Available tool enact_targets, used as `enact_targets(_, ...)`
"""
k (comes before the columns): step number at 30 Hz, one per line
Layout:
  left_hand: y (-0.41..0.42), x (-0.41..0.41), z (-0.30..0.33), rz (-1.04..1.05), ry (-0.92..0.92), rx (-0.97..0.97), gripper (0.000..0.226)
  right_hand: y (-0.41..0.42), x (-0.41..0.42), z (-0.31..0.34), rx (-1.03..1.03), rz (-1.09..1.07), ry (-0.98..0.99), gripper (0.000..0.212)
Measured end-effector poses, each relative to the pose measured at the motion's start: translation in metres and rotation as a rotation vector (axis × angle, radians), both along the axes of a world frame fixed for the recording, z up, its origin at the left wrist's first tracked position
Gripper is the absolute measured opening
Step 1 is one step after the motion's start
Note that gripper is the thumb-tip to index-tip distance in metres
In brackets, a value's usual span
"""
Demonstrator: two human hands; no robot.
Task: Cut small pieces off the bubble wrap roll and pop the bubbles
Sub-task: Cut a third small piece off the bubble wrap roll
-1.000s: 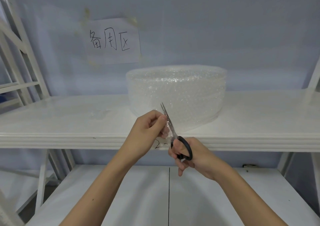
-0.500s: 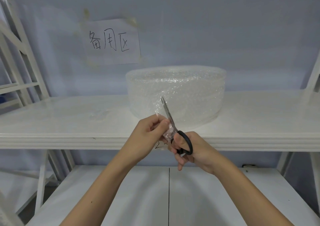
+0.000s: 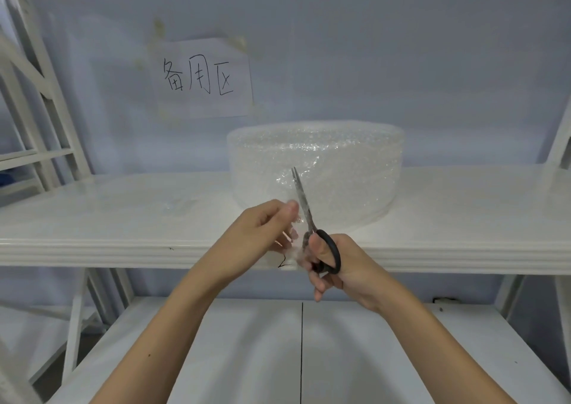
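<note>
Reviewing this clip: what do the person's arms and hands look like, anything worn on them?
Both forearms are bare to the frame edge, with no sleeves in view. The left hand and right hand wear no gloves, rings, watch or bands that the view shows.

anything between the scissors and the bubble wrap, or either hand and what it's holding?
Nothing visible. The scissors, gripped by the right hand, already lie against the wrap strip that the left hand pinches, in front of the roll.
</note>
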State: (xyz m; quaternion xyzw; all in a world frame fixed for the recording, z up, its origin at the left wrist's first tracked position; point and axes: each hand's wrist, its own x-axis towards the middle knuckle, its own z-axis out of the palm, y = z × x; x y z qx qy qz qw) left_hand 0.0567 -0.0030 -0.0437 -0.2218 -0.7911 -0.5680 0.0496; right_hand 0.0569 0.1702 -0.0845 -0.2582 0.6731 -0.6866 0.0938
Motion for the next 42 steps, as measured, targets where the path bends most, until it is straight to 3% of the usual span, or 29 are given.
enact_targets(3,0.001,-0.003,0.006,0.088,-0.011,0.114,0.055,-0.001,0.003,-0.003,-0.011,-0.018,-0.022,0.056)
enact_targets(7,0.012,-0.001,0.009,0.126,0.126,0.108,0.025,0.0,0.004,-0.003,-0.006,-0.026,-0.025,0.06)
enact_targets(9,0.015,0.0,0.008,0.126,0.155,0.118,0.021,0.0,0.005,-0.003,0.004,-0.028,-0.017,0.061)
enact_targets(16,0.017,0.001,0.003,0.087,0.138,0.142,0.023,0.0,0.002,0.015,0.038,-0.071,0.031,0.078)
enact_targets(24,0.017,-0.003,0.008,0.075,0.129,0.174,0.024,0.001,-0.002,0.025,0.102,-0.088,0.039,0.082)
enact_targets(34,0.011,-0.009,0.007,0.071,0.106,0.189,0.023,-0.006,-0.009,0.039,0.073,-0.094,0.041,0.061)
enact_targets(42,0.009,-0.009,0.001,0.042,0.09,0.192,0.026,-0.012,-0.011,0.053,0.151,-0.172,0.086,0.075)
